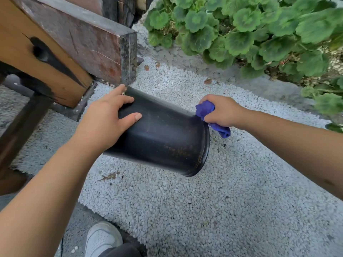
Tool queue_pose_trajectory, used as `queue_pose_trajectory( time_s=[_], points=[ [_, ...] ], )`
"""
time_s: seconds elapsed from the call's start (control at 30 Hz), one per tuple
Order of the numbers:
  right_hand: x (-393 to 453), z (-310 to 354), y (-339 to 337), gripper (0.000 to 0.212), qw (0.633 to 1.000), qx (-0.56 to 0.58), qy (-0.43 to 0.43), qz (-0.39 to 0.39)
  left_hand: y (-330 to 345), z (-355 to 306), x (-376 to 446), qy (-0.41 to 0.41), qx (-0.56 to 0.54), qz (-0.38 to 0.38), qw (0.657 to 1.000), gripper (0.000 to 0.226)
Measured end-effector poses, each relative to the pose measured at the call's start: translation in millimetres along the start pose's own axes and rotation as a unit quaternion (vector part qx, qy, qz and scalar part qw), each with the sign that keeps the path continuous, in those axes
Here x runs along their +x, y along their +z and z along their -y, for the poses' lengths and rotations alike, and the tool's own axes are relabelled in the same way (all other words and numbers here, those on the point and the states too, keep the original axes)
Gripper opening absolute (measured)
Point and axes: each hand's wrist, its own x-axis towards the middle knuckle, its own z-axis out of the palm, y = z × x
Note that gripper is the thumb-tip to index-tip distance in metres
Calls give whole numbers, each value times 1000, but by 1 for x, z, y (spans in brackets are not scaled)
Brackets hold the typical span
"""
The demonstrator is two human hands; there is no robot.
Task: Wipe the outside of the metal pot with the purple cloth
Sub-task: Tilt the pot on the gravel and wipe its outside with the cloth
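A black metal pot (163, 136) is held on its side above the gravel, its rimmed end pointing right and towards me, with rusty specks on its wall. My left hand (105, 119) grips the pot's narrower left end, thumb across the side and fingers over the far edge. My right hand (220, 111) clutches a bunched purple cloth (205, 110) and presses it against the pot's upper right edge near the rim. A tail of the cloth hangs below that hand. The pot's opening is turned away from view.
White gravel (185, 201) covers the ground. A wooden bench or beam structure (70, 43) stands close at the upper left, nearly touching the pot's far end. Green leafy plants (250, 30) fill the upper right. My white shoe (102, 238) shows at the bottom.
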Motion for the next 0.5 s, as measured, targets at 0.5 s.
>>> queue_pose_trajectory(
  time_s=[0.5],
  points=[
    [-120, 27, 6, 69, 941, 22, -85, 326, -1, 6, 10, -20, 0, 6, 1000, 48]
  ],
)
